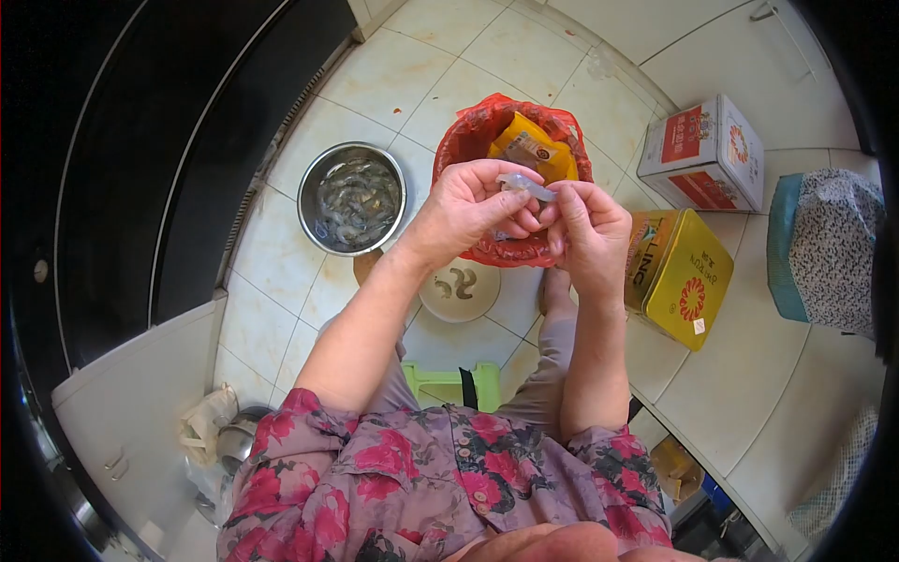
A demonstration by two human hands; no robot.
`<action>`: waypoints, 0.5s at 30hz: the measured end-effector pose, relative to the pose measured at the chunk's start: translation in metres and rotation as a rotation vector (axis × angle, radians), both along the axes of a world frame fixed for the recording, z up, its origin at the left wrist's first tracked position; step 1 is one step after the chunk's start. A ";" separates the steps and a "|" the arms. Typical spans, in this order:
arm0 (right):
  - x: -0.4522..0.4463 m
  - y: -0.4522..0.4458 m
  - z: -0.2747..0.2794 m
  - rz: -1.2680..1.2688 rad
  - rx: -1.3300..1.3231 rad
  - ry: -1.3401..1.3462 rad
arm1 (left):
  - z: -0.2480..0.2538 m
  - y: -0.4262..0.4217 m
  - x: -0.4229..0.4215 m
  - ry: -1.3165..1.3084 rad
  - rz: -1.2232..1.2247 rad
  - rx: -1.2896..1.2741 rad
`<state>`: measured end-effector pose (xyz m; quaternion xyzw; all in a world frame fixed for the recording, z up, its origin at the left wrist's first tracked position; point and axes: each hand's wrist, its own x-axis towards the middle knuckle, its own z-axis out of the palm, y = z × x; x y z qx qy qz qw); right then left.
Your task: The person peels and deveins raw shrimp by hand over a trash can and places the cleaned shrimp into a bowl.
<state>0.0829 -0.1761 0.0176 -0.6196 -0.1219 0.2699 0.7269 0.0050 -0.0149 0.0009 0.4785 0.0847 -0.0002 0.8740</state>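
A greyish, translucent shrimp (pixel 527 185) is pinched between my two hands, above a bin lined with a red plastic bag (pixel 462 140). My left hand (pixel 468 212) grips one end with thumb and fingers. At the other end, the thumb and forefinger of my right hand (pixel 593 223) are closed on it. A steel pot (pixel 400 183) to the left holds many grey whole shrimp (pixel 356 201). Below my hands, a white bowl (pixel 459 313) contains several shrimp pieces (pixel 463 283) that look peeled.
Inside the bin lies a yellow packet (pixel 534 148). To the right stand a yellow tin (pixel 688 281) and a white-and-red box (pixel 702 155). A green stool (pixel 487 384) is between my legs. Black cabinet doors (pixel 187 140) line the left side of the tiled floor (pixel 281 262).
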 end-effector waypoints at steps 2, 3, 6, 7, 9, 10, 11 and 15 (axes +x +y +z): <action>-0.002 0.002 -0.001 -0.003 0.020 0.003 | 0.000 0.003 0.000 -0.001 -0.013 0.006; -0.002 0.003 -0.001 -0.006 0.041 0.005 | 0.000 0.004 -0.001 -0.002 -0.012 0.006; -0.002 0.002 -0.003 0.024 -0.016 -0.126 | 0.001 0.005 -0.001 -0.014 -0.002 0.006; -0.003 0.002 -0.004 0.026 -0.016 -0.125 | 0.003 0.006 -0.002 -0.014 0.012 0.015; -0.003 0.003 -0.006 0.029 -0.066 -0.285 | 0.004 0.007 -0.003 -0.014 0.026 0.025; -0.003 0.003 -0.007 0.030 -0.066 -0.285 | 0.005 0.007 -0.003 -0.008 0.037 0.033; -0.002 0.005 -0.007 0.024 -0.043 -0.395 | 0.005 0.008 -0.003 -0.003 0.048 0.041; 0.003 -0.002 -0.006 0.042 -0.271 -0.733 | 0.004 0.010 -0.005 0.000 0.044 0.060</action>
